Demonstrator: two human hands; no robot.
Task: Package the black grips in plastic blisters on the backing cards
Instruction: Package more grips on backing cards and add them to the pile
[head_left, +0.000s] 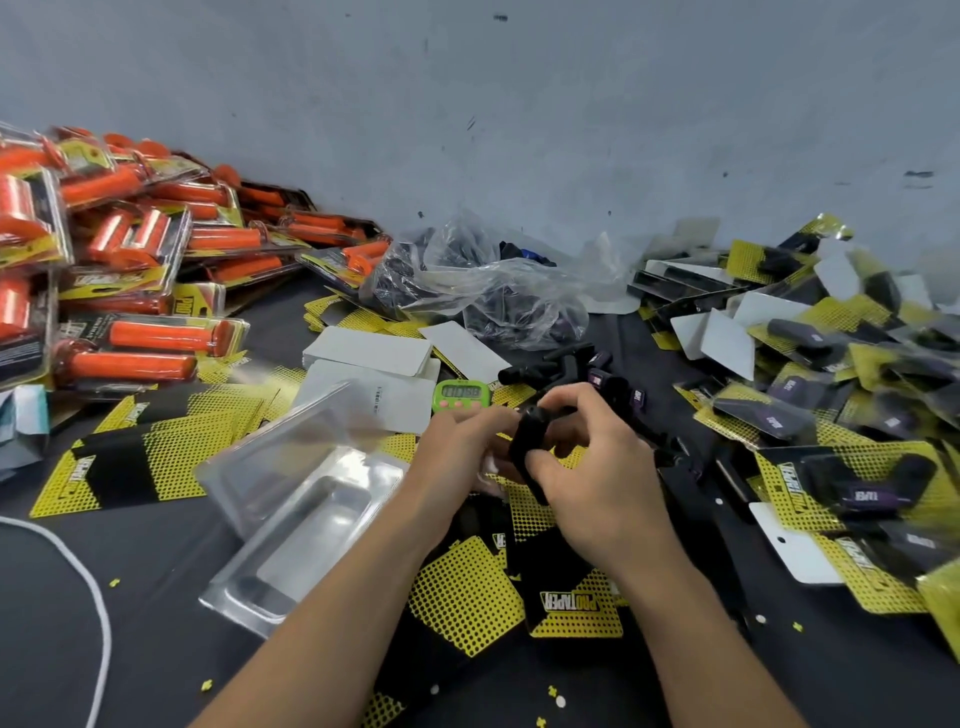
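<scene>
Clutching a black handle (527, 441) in left grip (462, 447) and right grip (597, 467) together, fingers (566, 400) curled round it, above cards (571, 603) mid tabletop (156, 571).

Clock counted from the short black rubber grip (527, 441) pinched in the middle by the left hand (457, 449) and the right hand (597, 467). Blocked at ten o'clock by a tall pile of orange grips in clear packs (130, 249). Blocked at twelve by a crinkly clear plastic bag (483, 283), with a small green timer (460, 396) and loose black grips (535, 370) just before it. Walled in from one to four by a heap of yellow-and-black packed cards (831, 395). Low at eight: clear plastic blister trays (291, 512). Open at seven over bare dark table (156, 561), crossed by a thin white cord (88, 578).
</scene>
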